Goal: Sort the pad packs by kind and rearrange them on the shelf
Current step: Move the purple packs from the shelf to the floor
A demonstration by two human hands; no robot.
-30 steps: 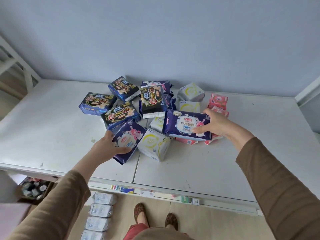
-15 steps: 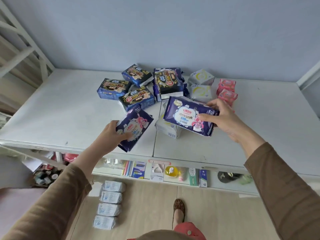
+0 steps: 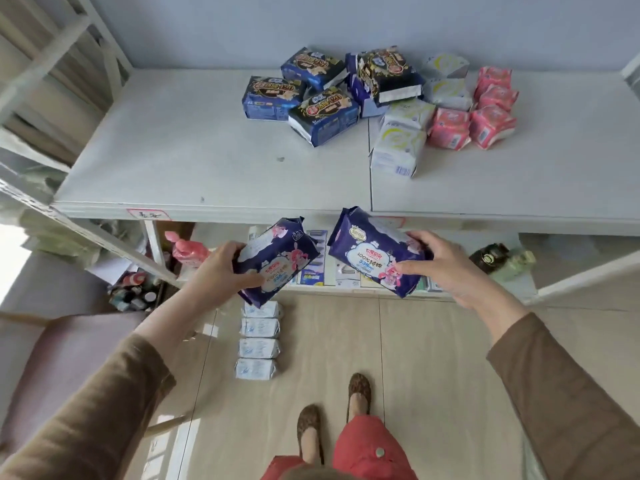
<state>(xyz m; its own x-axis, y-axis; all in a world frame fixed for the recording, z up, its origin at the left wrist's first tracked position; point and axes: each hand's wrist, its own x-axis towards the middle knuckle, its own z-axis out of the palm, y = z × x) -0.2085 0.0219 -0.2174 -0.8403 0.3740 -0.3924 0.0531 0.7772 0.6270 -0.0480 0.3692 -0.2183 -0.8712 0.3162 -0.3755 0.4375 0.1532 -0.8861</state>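
My left hand (image 3: 216, 277) grips a dark purple pad pack (image 3: 275, 259) with pink and white print, held in the air in front of the shelf's front edge. My right hand (image 3: 438, 263) grips a second purple pack (image 3: 372, 252) of the same kind beside it. On the white shelf top (image 3: 194, 140) lie several dark blue and black packs (image 3: 322, 117), several white and yellow packs (image 3: 398, 142) and several pink packs (image 3: 491, 124), grouped at the back right.
Below the top board, a lower shelf (image 3: 540, 282) holds small boxes, a pink bottle (image 3: 187, 252) and dark jars. Several white packs (image 3: 258, 348) lie in a row on the floor. My feet (image 3: 332, 407) stand on the tiles; a pale sofa arm (image 3: 45, 351) is left.
Both hands lifted the two purple packs off the shelf top and drew them back over the front edge. The view tilted down, showing the floor and lower shelf.
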